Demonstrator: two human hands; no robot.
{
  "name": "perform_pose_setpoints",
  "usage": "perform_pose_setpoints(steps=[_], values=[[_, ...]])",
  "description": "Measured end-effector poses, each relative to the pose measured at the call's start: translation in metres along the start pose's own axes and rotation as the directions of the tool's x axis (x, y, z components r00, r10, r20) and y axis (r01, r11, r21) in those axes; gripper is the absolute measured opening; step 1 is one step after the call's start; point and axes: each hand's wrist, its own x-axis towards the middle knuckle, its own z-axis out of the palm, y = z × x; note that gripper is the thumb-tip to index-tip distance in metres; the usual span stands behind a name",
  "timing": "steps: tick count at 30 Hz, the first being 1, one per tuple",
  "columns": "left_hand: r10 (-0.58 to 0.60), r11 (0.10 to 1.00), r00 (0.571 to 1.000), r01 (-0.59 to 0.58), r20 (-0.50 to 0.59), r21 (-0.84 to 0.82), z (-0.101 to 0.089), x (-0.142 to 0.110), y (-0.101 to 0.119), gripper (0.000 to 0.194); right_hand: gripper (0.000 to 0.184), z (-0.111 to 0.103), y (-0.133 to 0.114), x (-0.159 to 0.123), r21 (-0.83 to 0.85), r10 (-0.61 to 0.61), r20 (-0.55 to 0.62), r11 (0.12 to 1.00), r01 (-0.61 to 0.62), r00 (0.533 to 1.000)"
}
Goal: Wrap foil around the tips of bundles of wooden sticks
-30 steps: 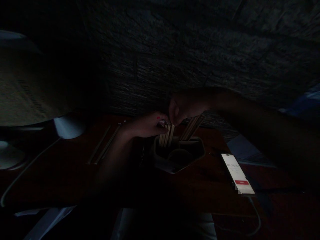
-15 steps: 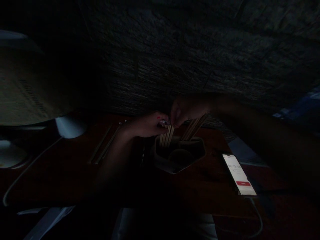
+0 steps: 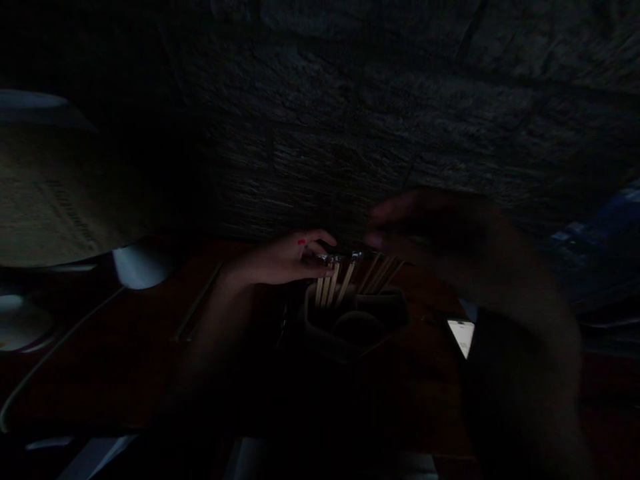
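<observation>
The left hand (image 3: 295,257) is curving its parted thumb and forefinger about the upper ends of pale sticks (image 3: 334,283); whether it is gripping them, I cannot tell. The right hand (image 3: 440,233) is hovering beyond, fingertips parted, holding nothing visible. The sticks are showing slim, straight, pale-yellow shafts with shiny tops. Their long axes are running near upright, tops tilting slightly right, the rightmost leaning more. Below the fingers, a holder (image 3: 323,339) is containing them; darker sticks (image 3: 383,275) are slanting right beneath the right fingertips.
</observation>
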Motion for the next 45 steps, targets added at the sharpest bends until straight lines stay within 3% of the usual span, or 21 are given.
perform_pose_setpoints(steps=[1, 2, 5, 8, 13, 16, 22, 25, 29, 35, 45], values=[[-0.007, 0.999, 1.000, 0.006, -0.016, -0.041, 0.000, -0.001, 0.001, 0.049, 0.014, 0.005, 0.000, -0.016, 0.034, 0.010, -0.086, 0.999, -0.007, 0.996], [-0.009, 0.996, 1.000, 0.006, -0.030, -0.086, 0.000, -0.001, 0.003, 0.051, 0.012, 0.011, 0.001, -0.029, 0.051, 0.027, -0.082, 0.998, -0.023, 0.996], [-0.001, 0.975, 1.000, -0.005, -0.024, -0.222, 0.006, 0.003, 0.007, 0.056, 0.024, 0.027, 0.009, -0.044, -0.043, -0.003, 0.139, 0.999, 0.009, 0.990], [0.035, 0.960, 0.999, -0.033, 0.003, -0.280, 0.018, 0.011, 0.008, 0.056, 0.035, 0.029, 0.013, -0.033, -0.257, -0.020, 0.197, 0.964, 0.071, 0.980], [0.053, 0.977, 0.998, -0.061, -0.046, -0.204, 0.027, 0.019, 0.002, 0.047, 0.033, 0.020, 0.021, -0.017, -0.411, 0.028, 0.202, 0.910, 0.059, 0.979], [0.025, 0.989, 0.998, -0.032, -0.049, -0.143, 0.023, 0.017, 0.001, 0.046, 0.035, 0.026, 0.041, -0.018, -0.375, 0.028, 0.233, 0.925, 0.063, 0.972], [-0.045, 0.993, 0.998, 0.050, 0.041, -0.106, 0.008, 0.000, -0.002, 0.065, 0.031, 0.039, 0.073, -0.017, -0.179, 0.015, 0.276, 0.983, 0.036, 0.961], [-0.092, 0.995, 0.995, 0.093, 0.031, -0.035, 0.002, -0.008, -0.003, 0.053, 0.031, 0.042, 0.073, -0.015, -0.030, 0.062, 0.309, 0.998, -0.056, 0.949], [-0.169, 0.985, 0.985, 0.170, 0.022, -0.018, 0.002, -0.010, 0.001, 0.029, 0.024, 0.053, 0.075, -0.016, 0.079, 0.027, 0.326, 0.995, -0.056, 0.945], [-0.147, 0.988, 0.989, 0.146, 0.006, 0.043, 0.007, -0.003, 0.007, 0.009, 0.019, 0.069, 0.081, -0.014, 0.004, 0.026, 0.244, 1.000, -0.028, 0.969], [-0.151, 0.971, 0.987, 0.157, -0.047, 0.182, 0.009, 0.001, 0.013, 0.014, 0.020, 0.060, 0.082, -0.017, 0.031, -0.030, 0.157, 0.999, 0.026, 0.987]])
